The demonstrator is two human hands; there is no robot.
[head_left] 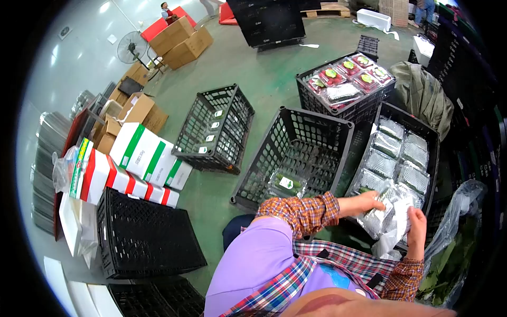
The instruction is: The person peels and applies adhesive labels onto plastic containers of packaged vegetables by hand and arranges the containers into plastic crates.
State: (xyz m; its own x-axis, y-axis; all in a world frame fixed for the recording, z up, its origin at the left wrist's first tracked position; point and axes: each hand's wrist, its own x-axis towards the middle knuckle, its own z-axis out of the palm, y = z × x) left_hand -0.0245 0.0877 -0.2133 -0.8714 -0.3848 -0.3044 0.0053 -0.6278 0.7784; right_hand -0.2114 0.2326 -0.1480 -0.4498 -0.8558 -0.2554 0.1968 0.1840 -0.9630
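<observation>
You have a silvery foil pack (388, 203) raised over the near end of a long black crate (411, 118), with your left hand (363, 204) clamped on its left side and your right hand (416, 224) pinched on its right edge, where a white sheet (395, 228) meets it. The pack lies tilted between your hands; it is creased and partly covered, so you cannot tell its long axis. The white sheet's long axis runs towards your body, its lower end hanging down. Below, more foil packs (380, 162) lie in two columns pointing away from you along the crate, at least seven of them.

To your left, one clear tray (288, 182) of green produce sits in an open crate (317, 117), its single white label bearing a green mark. Beyond, a stacked crate (368, 103) carries six red packs (331, 76) with green labels, the lettering too small to read. Another crate (237, 134) shows four small white labels in a line. Further left, white cartons (143, 153) show three green bands; the print beside them is illegible. One fan (132, 48) stands behind.
</observation>
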